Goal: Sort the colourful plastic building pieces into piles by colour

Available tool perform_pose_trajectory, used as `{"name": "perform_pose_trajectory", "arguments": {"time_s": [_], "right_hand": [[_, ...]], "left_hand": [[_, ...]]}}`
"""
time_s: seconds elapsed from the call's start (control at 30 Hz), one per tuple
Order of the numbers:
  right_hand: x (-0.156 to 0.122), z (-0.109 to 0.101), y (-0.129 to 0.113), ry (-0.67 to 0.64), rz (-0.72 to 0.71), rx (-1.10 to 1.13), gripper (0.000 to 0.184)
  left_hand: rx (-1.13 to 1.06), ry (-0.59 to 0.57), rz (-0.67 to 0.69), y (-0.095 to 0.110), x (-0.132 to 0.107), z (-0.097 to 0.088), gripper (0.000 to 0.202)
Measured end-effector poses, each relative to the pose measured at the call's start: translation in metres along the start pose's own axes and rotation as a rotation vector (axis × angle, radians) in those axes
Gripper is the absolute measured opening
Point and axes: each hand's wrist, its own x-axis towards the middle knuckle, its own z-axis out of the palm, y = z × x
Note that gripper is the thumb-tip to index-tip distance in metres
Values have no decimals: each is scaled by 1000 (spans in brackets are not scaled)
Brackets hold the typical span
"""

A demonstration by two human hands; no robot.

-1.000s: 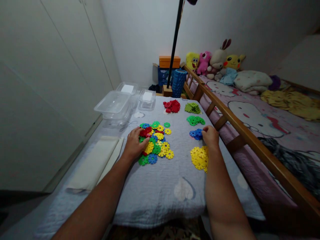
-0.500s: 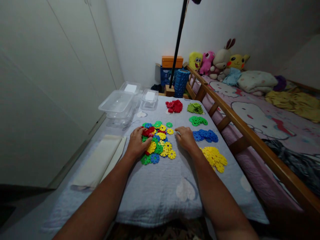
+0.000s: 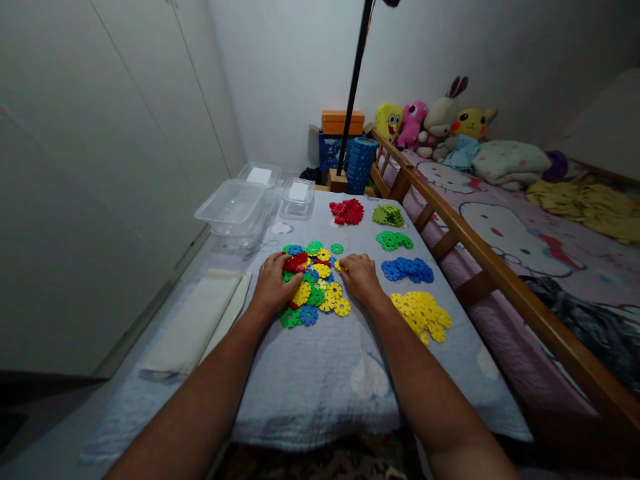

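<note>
A mixed pile of notched plastic snowflake discs (image 3: 315, 295), in red, yellow, green and blue, lies in the middle of the cloth-covered table. My left hand (image 3: 273, 283) rests along the pile's left side, thumb spread from the fingers, next to some red discs (image 3: 297, 262). At the pile's right edge, the fingertips of my right hand (image 3: 361, 276) close on a yellow disc (image 3: 339, 265), which they partly cover. A single green disc (image 3: 337, 249) lies just beyond it.
Sorted heaps stand along the right: red (image 3: 347, 211), light green (image 3: 388, 215), green (image 3: 395, 241), blue (image 3: 407, 269) and yellow (image 3: 423, 315). Clear plastic boxes (image 3: 233, 208) and a folded beige cloth (image 3: 193, 323) are on the left. A wooden bed rail (image 3: 453, 223) borders the table.
My right hand has moved slightly left to the pile's edge, and its fingers have closed on the yellow disc there. My left hand has stayed in place.
</note>
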Motion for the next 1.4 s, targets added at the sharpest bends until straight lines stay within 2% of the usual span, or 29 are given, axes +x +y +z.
{"name": "perform_pose_trajectory", "arguments": {"time_s": [0.17, 0.3, 0.5, 0.63, 0.77, 0.93, 1.17, 1.4], "right_hand": [[1, -11, 8, 78, 42, 47, 26], [-5, -38, 41, 126, 61, 219, 24], [-47, -76, 106, 155, 246, 576, 22], [-75, -88, 127, 129, 348, 664, 19], [-90, -90, 128, 43, 405, 698, 19], [-95, -86, 129, 19, 419, 695, 18], [-97, -72, 140, 76, 391, 560, 18], [-97, -66, 139, -32, 317, 391, 12]], "left_hand": [[3, -9, -2, 2, 0, -2, 46], [0, -8, 0, 2, 0, -3, 44], [13, -23, 3, 0, 1, -2, 47], [19, -30, 7, -2, 2, -2, 47], [1, -14, 13, -3, 2, -1, 45], [-6, -13, 12, -3, 2, -1, 46], [-8, -14, 14, -3, 2, -2, 49], [-5, -13, 8, -4, 2, -1, 48]]}}
